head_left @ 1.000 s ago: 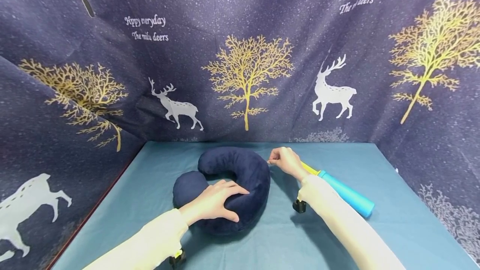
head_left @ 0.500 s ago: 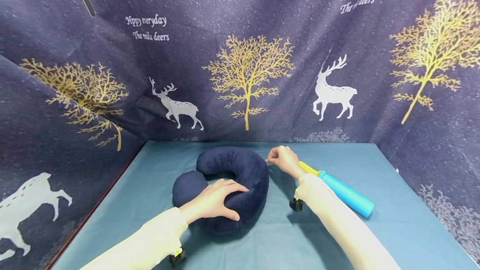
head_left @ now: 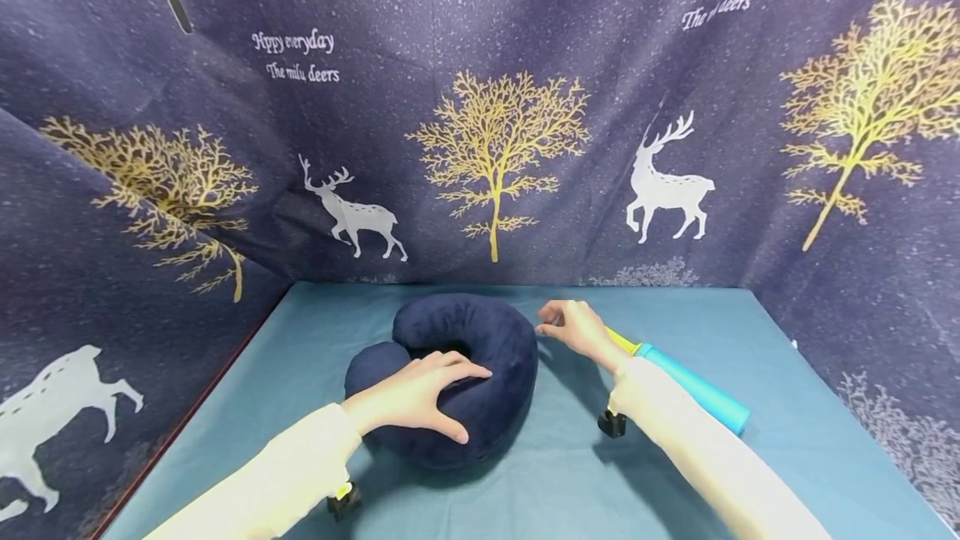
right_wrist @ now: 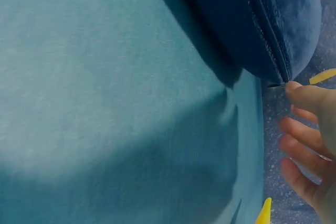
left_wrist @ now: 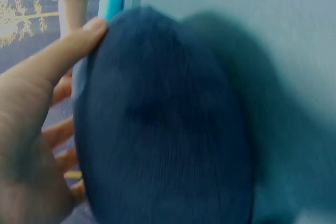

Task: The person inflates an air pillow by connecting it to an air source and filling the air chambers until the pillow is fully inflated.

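teal cloth table cover (head_left: 675,473) across lower frame, dark navy fabric backdrop with gold trees and white deer (head_left: 495,157) filling upper frame and both sides, cyan plastic tube with yellow tip (head_left: 693,390) lower right of centre

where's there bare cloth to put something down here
Bare teal tablecloth lies left of the navy neck pillow, along the near edge between the sleeves, and beyond the blue pump. It is crowded between pillow and pump, where the right hand sits.
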The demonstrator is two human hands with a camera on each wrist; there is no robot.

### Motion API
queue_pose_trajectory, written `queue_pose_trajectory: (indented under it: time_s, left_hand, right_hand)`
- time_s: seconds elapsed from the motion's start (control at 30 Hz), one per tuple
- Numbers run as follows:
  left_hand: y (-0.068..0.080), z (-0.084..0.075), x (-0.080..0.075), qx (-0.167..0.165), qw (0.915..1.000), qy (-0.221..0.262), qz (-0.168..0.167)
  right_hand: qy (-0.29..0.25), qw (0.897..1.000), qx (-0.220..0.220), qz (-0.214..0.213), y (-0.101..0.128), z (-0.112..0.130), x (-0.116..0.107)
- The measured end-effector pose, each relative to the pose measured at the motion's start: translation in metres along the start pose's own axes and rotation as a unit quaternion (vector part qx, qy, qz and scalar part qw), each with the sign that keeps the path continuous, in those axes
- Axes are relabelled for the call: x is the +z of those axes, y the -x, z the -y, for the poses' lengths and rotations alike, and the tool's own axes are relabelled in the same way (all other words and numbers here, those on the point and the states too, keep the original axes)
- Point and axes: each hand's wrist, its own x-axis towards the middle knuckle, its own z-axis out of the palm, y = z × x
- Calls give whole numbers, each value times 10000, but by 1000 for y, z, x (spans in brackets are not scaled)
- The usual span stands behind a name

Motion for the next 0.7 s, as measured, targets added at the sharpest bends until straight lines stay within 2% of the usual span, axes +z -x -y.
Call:
queue_pose_trajectory:
  time_s: [0.1,0.2,0.37,0.57,0.7]
  left_hand:
    - [7,8,-8,179,9997,-39,134]
    - [15,17,-15,245,9996,-10,121]
    - [32,37,-24,295,9993,-164,-157]
    - [49,65,-32,670,9956,-336,-567]
    - [56,80,-36,464,9974,-161,-523]
  right_hand:
    - [-139,9998,-146,-63,10,1,-3]
    - [-265,9992,-265,-132,21,4,-6]
    - [-344,9973,-510,-389,39,15,-10]
    - [-152,9952,-777,-571,63,35,-11]
    - [-10,9958,-730,-552,79,48,-13]
